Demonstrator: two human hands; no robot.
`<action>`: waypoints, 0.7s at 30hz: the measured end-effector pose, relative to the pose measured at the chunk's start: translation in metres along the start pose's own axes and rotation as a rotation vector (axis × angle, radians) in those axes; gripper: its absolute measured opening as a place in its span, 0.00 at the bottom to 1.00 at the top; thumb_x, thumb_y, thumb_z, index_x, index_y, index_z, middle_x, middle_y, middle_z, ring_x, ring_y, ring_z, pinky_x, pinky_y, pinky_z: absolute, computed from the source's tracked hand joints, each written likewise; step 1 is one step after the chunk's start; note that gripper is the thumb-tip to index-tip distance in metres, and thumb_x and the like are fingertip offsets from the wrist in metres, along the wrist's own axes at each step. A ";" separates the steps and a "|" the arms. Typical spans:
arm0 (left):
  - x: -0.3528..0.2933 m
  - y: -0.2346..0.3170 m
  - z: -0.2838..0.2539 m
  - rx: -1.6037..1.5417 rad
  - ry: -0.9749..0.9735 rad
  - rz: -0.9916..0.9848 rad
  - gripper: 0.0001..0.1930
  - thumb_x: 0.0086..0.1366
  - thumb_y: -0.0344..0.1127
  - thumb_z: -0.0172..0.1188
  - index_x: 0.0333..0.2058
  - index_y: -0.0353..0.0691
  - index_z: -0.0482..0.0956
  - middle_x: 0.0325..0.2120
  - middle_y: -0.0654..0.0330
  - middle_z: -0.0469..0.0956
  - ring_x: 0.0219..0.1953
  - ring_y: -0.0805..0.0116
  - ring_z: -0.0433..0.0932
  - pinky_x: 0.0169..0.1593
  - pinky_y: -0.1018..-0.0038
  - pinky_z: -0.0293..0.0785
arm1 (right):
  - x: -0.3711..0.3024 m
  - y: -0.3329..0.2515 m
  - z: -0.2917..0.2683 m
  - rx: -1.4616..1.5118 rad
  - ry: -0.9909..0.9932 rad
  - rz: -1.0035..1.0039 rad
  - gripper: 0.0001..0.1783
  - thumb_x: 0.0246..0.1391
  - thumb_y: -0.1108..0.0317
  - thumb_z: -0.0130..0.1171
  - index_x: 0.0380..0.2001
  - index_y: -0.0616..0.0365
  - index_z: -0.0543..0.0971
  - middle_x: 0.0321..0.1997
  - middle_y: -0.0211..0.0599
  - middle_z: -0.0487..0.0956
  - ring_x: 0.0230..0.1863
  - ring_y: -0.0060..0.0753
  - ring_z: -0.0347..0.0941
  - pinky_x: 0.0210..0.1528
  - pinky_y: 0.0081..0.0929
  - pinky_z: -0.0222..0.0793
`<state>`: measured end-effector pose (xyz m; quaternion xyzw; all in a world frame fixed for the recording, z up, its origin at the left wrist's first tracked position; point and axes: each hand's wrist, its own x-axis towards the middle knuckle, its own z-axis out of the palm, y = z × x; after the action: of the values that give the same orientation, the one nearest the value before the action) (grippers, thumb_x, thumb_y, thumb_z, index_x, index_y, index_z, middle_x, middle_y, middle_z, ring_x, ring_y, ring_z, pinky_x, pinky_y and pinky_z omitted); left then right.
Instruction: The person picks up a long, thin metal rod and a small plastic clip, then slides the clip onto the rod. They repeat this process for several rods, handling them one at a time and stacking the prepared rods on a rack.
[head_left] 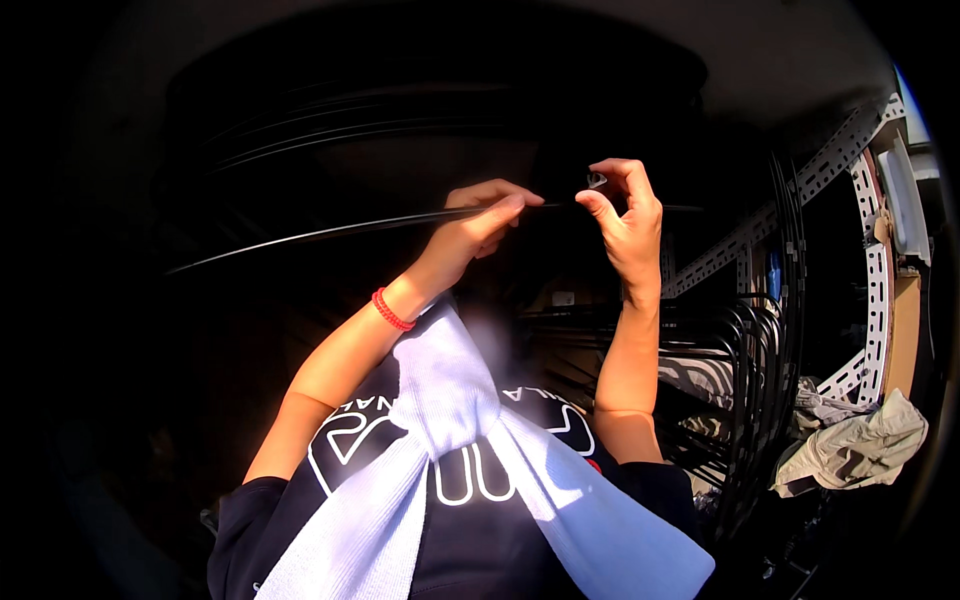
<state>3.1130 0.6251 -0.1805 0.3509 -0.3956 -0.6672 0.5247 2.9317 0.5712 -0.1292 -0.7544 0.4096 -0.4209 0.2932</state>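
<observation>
A long, thin black rod (330, 231) runs across in front of me, its left part bending down toward the left. My left hand (468, 228) pinches it between thumb and fingers, close to the middle of the view. Farther right, my right hand (634, 225) is raised with thumb and forefinger curved around a small, light clip-like piece (597, 181). Its exact kind is too small to make out. The rod passes by the right thumb and shows again beyond that hand; whether the hand touches it is hard to tell in the dark.
Several black bent tubes (745, 340) stand stacked at the right. Behind them rises a white slotted-metal frame (872, 290), with a beige cloth (860, 445) at its foot. A pale cloth (450, 390) is knotted over my chest. Deep shadow hides the far side and left.
</observation>
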 end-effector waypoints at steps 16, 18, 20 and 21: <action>0.042 -0.037 0.064 -0.081 -0.075 0.032 0.13 0.59 0.43 0.56 0.33 0.40 0.69 0.23 0.71 0.68 0.25 0.88 0.62 0.28 0.90 0.57 | -0.005 0.018 -0.055 -0.332 -0.298 -0.163 0.08 0.49 0.71 0.53 0.34 0.60 0.73 0.30 0.38 0.75 0.30 0.39 0.72 0.32 0.25 0.67; 0.044 -0.041 0.069 -0.108 -0.081 0.004 0.13 0.59 0.43 0.56 0.31 0.40 0.69 0.24 0.71 0.69 0.28 0.88 0.63 0.32 0.90 0.58 | -0.007 0.018 -0.053 -0.326 -0.309 -0.213 0.07 0.47 0.73 0.54 0.33 0.60 0.73 0.29 0.38 0.75 0.29 0.41 0.72 0.30 0.26 0.67; 0.043 -0.041 0.073 -0.149 -0.047 -0.043 0.12 0.59 0.43 0.56 0.30 0.41 0.69 0.22 0.70 0.69 0.25 0.88 0.63 0.28 0.90 0.57 | -0.009 0.021 -0.051 -0.323 -0.305 -0.280 0.08 0.45 0.75 0.54 0.32 0.61 0.73 0.28 0.39 0.74 0.28 0.40 0.72 0.29 0.27 0.67; 0.043 -0.038 0.077 -0.167 -0.037 -0.068 0.12 0.59 0.43 0.56 0.29 0.41 0.69 0.21 0.70 0.68 0.23 0.88 0.62 0.25 0.89 0.57 | -0.009 0.022 -0.051 -0.337 -0.291 -0.332 0.08 0.44 0.75 0.55 0.32 0.61 0.72 0.28 0.39 0.74 0.28 0.40 0.72 0.28 0.27 0.67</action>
<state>3.0204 0.6004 -0.1833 0.3068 -0.3359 -0.7217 0.5218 2.8758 0.5631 -0.1257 -0.9019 0.2982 -0.2762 0.1465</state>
